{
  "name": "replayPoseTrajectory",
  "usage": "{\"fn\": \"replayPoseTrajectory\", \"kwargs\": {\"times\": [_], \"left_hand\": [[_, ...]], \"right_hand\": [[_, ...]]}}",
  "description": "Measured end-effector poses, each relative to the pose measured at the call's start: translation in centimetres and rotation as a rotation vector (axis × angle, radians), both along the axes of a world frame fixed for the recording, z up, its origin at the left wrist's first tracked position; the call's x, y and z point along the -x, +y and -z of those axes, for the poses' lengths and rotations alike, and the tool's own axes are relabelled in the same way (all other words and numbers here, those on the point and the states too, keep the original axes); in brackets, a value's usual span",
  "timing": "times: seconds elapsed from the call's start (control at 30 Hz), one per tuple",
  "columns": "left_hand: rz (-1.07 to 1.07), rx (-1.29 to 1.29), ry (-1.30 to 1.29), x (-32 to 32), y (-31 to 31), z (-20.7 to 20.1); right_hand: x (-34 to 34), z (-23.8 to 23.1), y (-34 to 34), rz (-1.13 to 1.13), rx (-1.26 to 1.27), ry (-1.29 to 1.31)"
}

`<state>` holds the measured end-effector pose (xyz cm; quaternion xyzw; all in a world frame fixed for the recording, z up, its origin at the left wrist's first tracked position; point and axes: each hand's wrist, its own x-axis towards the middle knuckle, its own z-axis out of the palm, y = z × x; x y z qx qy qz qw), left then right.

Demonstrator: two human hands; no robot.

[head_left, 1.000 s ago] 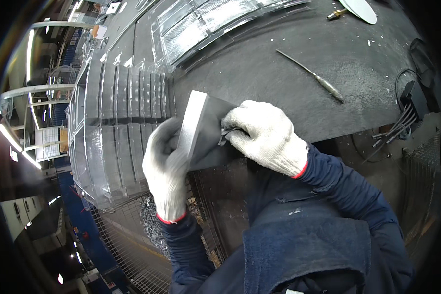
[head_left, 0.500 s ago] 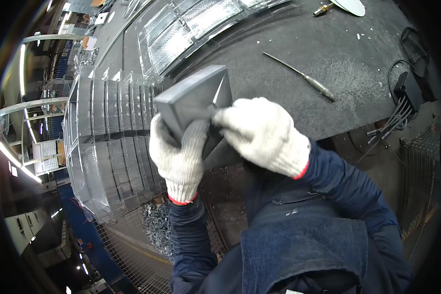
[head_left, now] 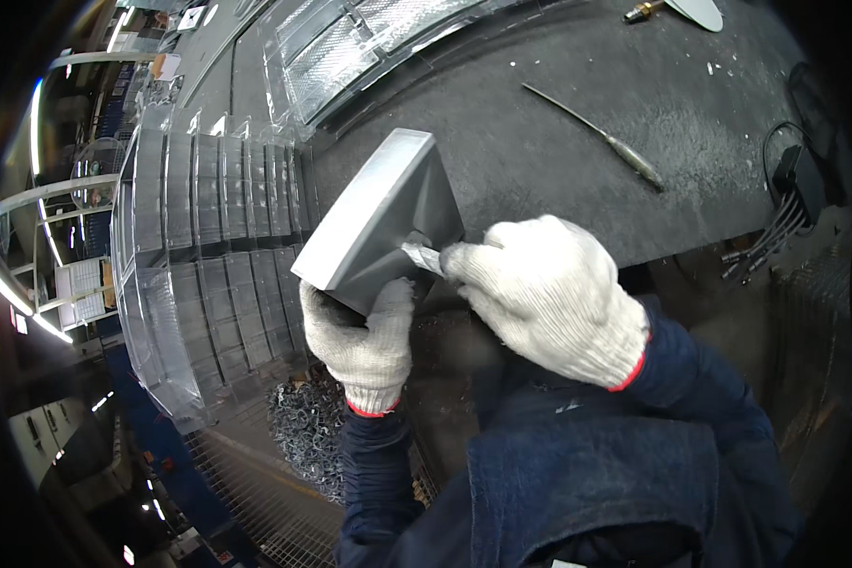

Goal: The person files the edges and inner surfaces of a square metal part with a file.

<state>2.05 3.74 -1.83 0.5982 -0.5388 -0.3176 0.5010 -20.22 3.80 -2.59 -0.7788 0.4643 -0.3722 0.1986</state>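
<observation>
A dark, scuffed workbench [head_left: 502, 156] filled the far and right of the scene, scattered with pale specks. Strip lights [head_left: 36, 128] lit the room at left. Stacked clear trays [head_left: 208, 204], thin-walled and ribbed, stood at the left; another clear tray [head_left: 346, 66] with a textured, shiny base lay at the far side. A slender tool [head_left: 634, 163] with a thin shaft and a thicker handle lay on the bench at right, well apart from both hands. Dark-tipped cables [head_left: 767, 241] hung at the right edge. A heap of small grey pieces [head_left: 308, 435] lay at near left, beside wire mesh [head_left: 275, 516].

The grey part [head_left: 374, 208], smooth and angular with a broad, bright edge face, was held tilted in the air near the bench's near edge. The left hand [head_left: 360, 346], in a white knitted glove with a red cuff, was clamped on its near end, thumb on the inner side. The right hand [head_left: 554, 289], gloved alike, pinched a pale strip [head_left: 422, 257] against that side.
</observation>
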Motion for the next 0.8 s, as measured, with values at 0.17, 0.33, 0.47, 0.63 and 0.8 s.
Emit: {"fn": "replayPoseTrajectory", "kwargs": {"times": [0.17,0.33,0.47,0.63,0.8], "left_hand": [[0.074,0.077,-0.087,0.7,0.2,-0.1],[-0.003,0.051,-0.033,-0.6,0.1,0.8],[0.029,0.07,-0.041,0.5,0.0,0.3],[-0.013,0.067,-0.048,-1.2,0.6,1.5],[-0.008,0.116,0.064,-2.1,1.3,3.0]], "right_hand": [[-2.4,2.1,-2.1,0.046,0.188,-0.036],[-0.5,1.0,0.3,-0.007,0.134,-0.022],[-2.2,2.4,-1.8,0.049,0.237,0.023],[0.4,0.9,0.9,0.025,0.17,-0.004],[1.0,0.8,1.1,0.107,0.159,-0.089]]}}
